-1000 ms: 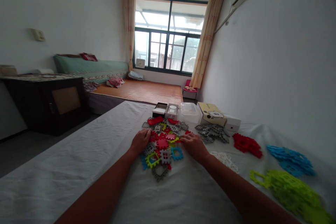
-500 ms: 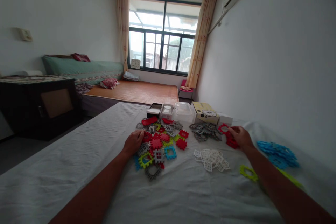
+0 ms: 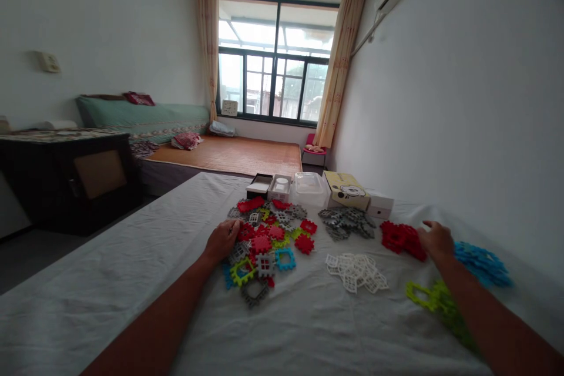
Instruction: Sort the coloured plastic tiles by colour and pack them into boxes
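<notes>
Left hand (image 3: 222, 239): loosely curled, resting on mixed interlocking tiles (image 3: 264, 241). Right hand (image 3: 436, 241): open, touching red tile pile (image 3: 400, 238).

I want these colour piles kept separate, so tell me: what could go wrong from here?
1. The right hand rests at the edge of the red pile, with the blue pile close on its other side; a sweep could mix the two.
2. The right forearm lies across the green pile and may drag pieces along.
3. The left hand rests on the mixed pile; a push could spread tiles toward the white pile.
</notes>
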`<state>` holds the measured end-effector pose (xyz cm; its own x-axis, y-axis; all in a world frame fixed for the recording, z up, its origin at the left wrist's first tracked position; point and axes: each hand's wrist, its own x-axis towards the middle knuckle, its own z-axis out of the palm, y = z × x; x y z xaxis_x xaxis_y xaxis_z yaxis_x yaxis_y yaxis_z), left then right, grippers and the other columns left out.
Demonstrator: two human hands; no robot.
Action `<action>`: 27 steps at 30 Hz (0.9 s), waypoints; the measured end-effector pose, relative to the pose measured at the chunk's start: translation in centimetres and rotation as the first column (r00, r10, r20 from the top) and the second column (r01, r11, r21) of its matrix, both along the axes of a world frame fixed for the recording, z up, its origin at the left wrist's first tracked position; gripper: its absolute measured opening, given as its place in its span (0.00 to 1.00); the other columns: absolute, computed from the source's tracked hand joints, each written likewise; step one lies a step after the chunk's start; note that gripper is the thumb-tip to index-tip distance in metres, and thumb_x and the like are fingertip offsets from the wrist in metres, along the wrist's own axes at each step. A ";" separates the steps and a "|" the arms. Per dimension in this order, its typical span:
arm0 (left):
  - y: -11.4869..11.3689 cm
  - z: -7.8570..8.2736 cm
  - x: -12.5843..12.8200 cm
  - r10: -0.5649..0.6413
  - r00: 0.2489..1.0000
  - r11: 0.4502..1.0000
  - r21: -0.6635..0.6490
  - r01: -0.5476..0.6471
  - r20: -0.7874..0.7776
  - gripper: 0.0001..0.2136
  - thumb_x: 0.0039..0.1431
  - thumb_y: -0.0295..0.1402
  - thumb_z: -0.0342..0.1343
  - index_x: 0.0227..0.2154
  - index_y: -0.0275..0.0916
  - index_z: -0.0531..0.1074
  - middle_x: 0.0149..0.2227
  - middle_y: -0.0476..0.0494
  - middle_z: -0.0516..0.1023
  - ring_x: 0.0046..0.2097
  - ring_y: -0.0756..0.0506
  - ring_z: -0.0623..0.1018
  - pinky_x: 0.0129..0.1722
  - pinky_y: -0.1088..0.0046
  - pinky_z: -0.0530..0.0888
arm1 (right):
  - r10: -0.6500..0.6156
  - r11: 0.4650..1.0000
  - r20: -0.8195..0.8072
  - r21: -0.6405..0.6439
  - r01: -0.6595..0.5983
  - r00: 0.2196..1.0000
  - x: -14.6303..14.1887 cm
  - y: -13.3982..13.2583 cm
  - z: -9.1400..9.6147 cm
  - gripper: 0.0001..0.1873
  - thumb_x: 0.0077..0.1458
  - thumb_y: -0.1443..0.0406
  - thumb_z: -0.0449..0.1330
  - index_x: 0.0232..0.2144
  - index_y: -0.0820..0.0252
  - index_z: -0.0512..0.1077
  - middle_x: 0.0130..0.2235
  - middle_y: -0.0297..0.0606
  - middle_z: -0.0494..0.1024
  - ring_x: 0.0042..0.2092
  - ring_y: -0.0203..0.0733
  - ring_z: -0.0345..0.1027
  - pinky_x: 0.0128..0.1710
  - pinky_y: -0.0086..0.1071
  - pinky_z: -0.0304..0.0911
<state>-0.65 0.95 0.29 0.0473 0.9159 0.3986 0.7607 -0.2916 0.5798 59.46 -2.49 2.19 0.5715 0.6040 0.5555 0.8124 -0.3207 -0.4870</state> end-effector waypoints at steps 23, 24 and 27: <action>0.0 -0.4 0.1 -0.049 0.998 0.998 0.029 0.050 -0.027 0.20 0.62 0.41 0.39 0.39 0.38 0.75 0.44 0.40 0.79 0.48 0.43 0.76 0.50 0.68 0.69 | 0.674 0.738 0.163 -0.195 -0.646 0.721 -24.3 -1.1 1.0 0.18 0.60 0.60 0.46 0.45 0.56 0.73 0.40 0.42 0.79 0.39 0.45 0.73 0.41 0.35 0.65; 0.0 -0.4 0.0 -0.053 0.998 0.998 0.029 0.054 -0.030 0.21 0.62 0.41 0.38 0.39 0.38 0.75 0.44 0.40 0.79 0.48 0.43 0.76 0.50 0.68 0.69 | 0.636 0.770 0.098 -0.149 -0.620 0.766 -22.6 -0.6 1.3 0.19 0.59 0.59 0.47 0.44 0.56 0.73 0.39 0.40 0.80 0.38 0.44 0.74 0.40 0.34 0.65; 0.0 -0.4 0.0 -0.047 0.998 0.998 0.027 0.048 -0.041 0.21 0.62 0.41 0.38 0.39 0.38 0.75 0.45 0.40 0.78 0.48 0.43 0.76 0.50 0.69 0.69 | 0.522 0.847 -0.050 -0.083 -0.524 0.851 -16.9 0.6 1.5 0.18 0.55 0.57 0.50 0.39 0.57 0.76 0.34 0.37 0.81 0.35 0.43 0.74 0.35 0.31 0.66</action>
<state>-0.67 0.98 -0.08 0.1071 0.9009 0.4207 0.7681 -0.3436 0.5403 42.53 -1.91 3.72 0.1692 0.8640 0.4742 0.8605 0.1051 -0.4985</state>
